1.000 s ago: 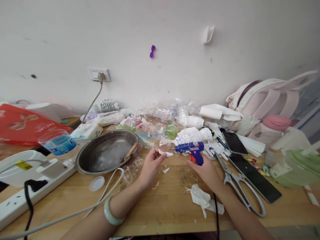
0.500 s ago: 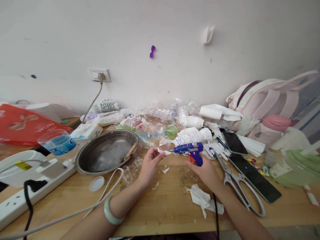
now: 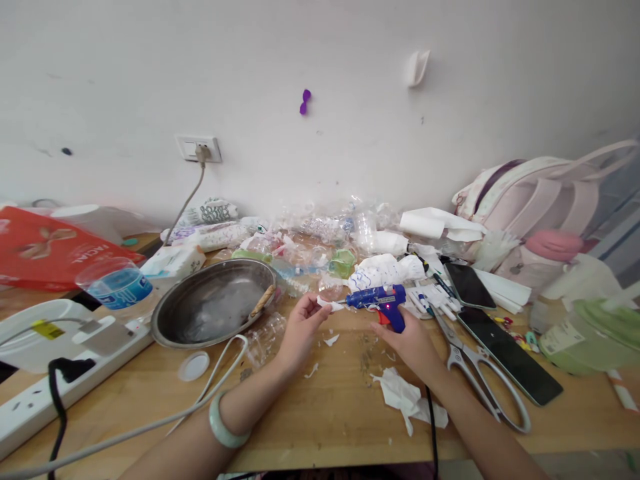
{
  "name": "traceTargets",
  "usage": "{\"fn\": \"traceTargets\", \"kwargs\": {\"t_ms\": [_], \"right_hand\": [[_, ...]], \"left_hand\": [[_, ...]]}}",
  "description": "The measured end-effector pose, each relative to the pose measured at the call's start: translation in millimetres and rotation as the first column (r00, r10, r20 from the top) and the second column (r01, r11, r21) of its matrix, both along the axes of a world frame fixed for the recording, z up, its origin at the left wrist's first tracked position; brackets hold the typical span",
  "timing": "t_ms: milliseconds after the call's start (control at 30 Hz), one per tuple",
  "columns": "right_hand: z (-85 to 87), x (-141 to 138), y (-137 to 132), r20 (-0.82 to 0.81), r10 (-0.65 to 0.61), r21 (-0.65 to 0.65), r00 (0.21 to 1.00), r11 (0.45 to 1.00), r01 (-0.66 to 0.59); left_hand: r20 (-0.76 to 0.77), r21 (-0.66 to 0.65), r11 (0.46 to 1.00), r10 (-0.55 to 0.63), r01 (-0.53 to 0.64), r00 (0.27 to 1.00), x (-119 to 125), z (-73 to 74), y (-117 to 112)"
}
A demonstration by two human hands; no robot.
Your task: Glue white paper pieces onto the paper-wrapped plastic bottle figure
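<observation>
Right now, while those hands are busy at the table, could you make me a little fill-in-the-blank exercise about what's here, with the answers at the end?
1. The right hand holds a glue gun whose body is mostly ____ in colour.
2. The left hand pinches a paper scrap whose colour is ____.
3. The metal basin sits nearer to the ____ hand.
4. Near the scissors lie ____ dark phones.

Missing words: blue; white; left; two.
</observation>
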State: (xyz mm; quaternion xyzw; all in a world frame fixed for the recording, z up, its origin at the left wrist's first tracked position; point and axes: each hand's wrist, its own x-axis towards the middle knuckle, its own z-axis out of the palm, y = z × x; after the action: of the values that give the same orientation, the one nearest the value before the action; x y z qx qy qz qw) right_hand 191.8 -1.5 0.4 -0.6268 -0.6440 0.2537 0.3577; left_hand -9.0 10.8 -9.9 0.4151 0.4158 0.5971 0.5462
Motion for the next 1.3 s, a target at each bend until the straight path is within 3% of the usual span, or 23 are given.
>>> {"fn": "traceTargets", "kwargs": {"t_ms": [1300], "right_hand": [[-1.6, 1.4, 0.4, 0.033, -0.006, 0.042, 0.999, 0.999, 0.004]], "left_hand": [[-0.035, -0.055, 0.998, 0.013, -0.015, 0.999, 2.5, 4.1, -2.2]]}}
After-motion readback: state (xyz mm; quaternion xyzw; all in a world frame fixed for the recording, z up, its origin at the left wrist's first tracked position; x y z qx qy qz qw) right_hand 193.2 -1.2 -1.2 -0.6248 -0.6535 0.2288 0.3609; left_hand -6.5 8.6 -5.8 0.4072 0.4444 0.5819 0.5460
